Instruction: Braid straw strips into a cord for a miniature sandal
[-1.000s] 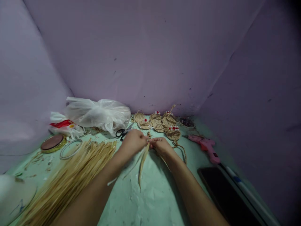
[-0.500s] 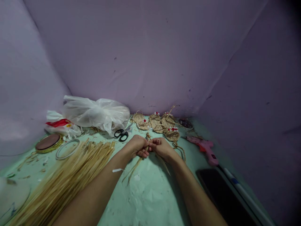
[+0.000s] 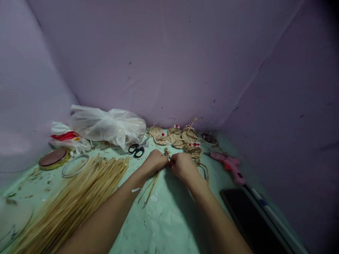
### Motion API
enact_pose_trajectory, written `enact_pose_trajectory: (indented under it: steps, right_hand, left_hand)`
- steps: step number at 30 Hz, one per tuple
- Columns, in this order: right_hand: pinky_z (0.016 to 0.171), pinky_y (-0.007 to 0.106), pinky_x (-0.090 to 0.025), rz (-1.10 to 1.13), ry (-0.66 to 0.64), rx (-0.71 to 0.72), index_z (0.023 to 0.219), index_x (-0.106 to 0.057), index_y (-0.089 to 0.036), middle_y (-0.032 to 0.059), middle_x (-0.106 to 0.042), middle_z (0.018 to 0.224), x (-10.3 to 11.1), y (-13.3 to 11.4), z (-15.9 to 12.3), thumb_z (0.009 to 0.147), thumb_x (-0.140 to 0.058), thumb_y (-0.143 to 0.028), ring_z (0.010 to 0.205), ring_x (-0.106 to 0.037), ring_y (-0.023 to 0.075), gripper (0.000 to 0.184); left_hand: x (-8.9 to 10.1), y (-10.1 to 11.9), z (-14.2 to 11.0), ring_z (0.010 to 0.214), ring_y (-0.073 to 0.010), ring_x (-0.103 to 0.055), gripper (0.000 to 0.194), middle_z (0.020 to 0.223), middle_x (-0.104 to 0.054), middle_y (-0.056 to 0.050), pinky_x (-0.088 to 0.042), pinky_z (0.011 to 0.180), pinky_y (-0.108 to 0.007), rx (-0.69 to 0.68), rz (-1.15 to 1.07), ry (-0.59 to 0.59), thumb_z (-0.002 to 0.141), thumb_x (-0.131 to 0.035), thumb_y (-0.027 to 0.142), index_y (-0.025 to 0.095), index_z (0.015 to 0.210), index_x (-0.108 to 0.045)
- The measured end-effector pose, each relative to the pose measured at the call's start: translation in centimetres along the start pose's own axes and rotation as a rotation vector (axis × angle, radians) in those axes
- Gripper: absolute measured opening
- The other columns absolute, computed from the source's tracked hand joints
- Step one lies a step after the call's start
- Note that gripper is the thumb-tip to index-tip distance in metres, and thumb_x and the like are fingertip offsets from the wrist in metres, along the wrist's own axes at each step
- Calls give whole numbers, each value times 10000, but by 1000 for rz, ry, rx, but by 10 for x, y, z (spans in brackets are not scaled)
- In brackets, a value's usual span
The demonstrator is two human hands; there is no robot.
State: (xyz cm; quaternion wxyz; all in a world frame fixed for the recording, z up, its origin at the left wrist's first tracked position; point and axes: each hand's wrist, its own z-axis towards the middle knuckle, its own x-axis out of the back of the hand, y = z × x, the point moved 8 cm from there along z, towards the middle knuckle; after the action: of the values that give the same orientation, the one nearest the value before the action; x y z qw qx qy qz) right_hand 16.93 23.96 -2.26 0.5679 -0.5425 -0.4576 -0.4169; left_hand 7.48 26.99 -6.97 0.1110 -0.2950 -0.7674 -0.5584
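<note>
My left hand (image 3: pixel 155 163) and my right hand (image 3: pixel 182 165) meet fingertip to fingertip over the pale green table (image 3: pixel 169 218), both closed on thin straw strands (image 3: pixel 150 185). The loose ends of the strands trail down toward me under my left wrist. A short braided bit (image 3: pixel 167 152) sticks up just behind my fingers. A braided cord (image 3: pixel 203 168) curves past my right wrist. Several small woven straw pieces with red and white beads (image 3: pixel 182 138) lie just beyond my hands.
A big bundle of straw (image 3: pixel 71 203) lies at the left, with black scissors (image 3: pixel 137 149), plastic bags (image 3: pixel 108 126), a round tin lid (image 3: pixel 53 158) and a ring (image 3: pixel 75 165). A pink glue gun (image 3: pixel 229 165) and a dark phone (image 3: pixel 254 222) lie right. Purple walls enclose the corner.
My hands have drawn closer together and lower on the strands. The hanging strands have swung left and now lie shorter under my left wrist. The view shifted slightly.
</note>
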Motion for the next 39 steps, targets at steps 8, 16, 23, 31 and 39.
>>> enact_pose_trajectory:
  steps: [8, 16, 23, 31, 39]
  right_hand:
    - [561, 266, -349, -66, 9, -66, 778, -670, -156, 145, -654, 746, 6, -29, -19, 707, -446, -258, 678, -595, 213, 256]
    - [513, 234, -307, 193, 43, -111, 760, -667, -194, 84, -650, 694, 16, 0, -9, 715, -483, -319, 644, -564, 167, 227]
    - [382, 188, -306, 954, -190, -358, 704, -606, -133, 27, -573, 561, -40, 11, 5, 703, -415, -190, 420, -445, 85, 200]
    - [336, 191, -168, 1009, -208, -359, 489, -523, -140, -61, -365, 342, -58, 16, 11, 564, -511, -135, 311, -264, 41, 76]
    - [329, 198, -140, 1123, -209, -388, 467, -463, -158, -70, -322, 325, -59, 8, 4, 564, -458, -139, 296, -220, 41, 99]
  left_hand:
    - [-3, -7, -11, 264, -58, -296, 179, 273, -346, 27, -189, 325, -189, 191, -224, -94, 522, -444, 106, 144, 358, -384]
    - [1, -3, -10, 276, -25, -269, 73, 331, -378, 51, -153, 317, -163, 67, -308, -171, 509, -481, 94, 118, 446, -453]
    - [-2, -9, -7, 274, -25, -256, 62, 366, -370, 58, -134, 311, -166, 100, -312, -297, 532, -490, 151, 130, 490, -450]
    - [11, 3, -12, 305, -57, -294, 91, 339, -414, 29, -219, 354, -196, 0, 1, -236, 529, -459, 84, 124, 467, -511]
    - [20, 30, -46, 535, -167, -496, 81, 417, -463, -22, -287, 470, -223, -50, 327, 15, 471, -556, 94, 157, 446, -511]
